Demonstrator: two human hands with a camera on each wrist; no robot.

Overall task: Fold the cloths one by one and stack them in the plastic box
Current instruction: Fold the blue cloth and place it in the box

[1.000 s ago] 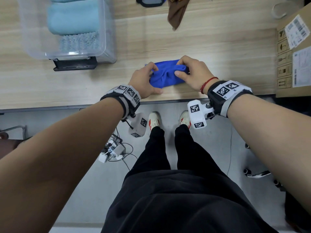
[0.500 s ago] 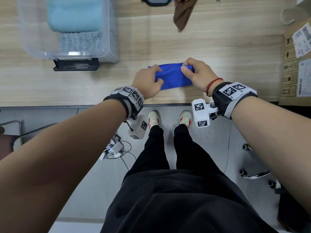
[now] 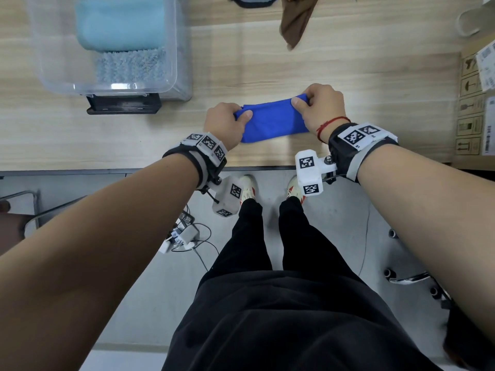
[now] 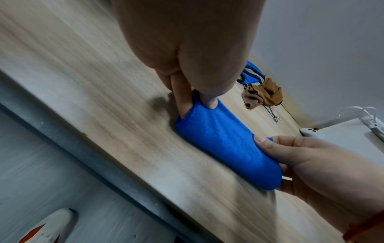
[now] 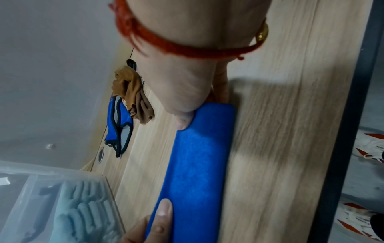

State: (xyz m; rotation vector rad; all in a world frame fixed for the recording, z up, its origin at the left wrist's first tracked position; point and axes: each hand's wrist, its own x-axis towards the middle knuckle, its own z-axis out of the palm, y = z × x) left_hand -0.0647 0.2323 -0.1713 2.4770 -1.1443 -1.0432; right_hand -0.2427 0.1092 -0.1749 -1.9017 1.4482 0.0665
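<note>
Far out beyond the left hand sits the clear plastic box, with a light blue folded cloth and a grey nubby cloth lying inside it, and a black stand at its near edge. Now the left hand, thumb and curled fingers pinching the left end of the blue cloth. That cloth is a folded strip stretched flat on the table between the two hands, close to the near edge. On its right end, the right hand pinches the far corner, thumb on top, a red string bracelet at the wrist. Well beyond the right hand lies a crumpled brown cloth, and off to its right stands a cardboard carton
</note>
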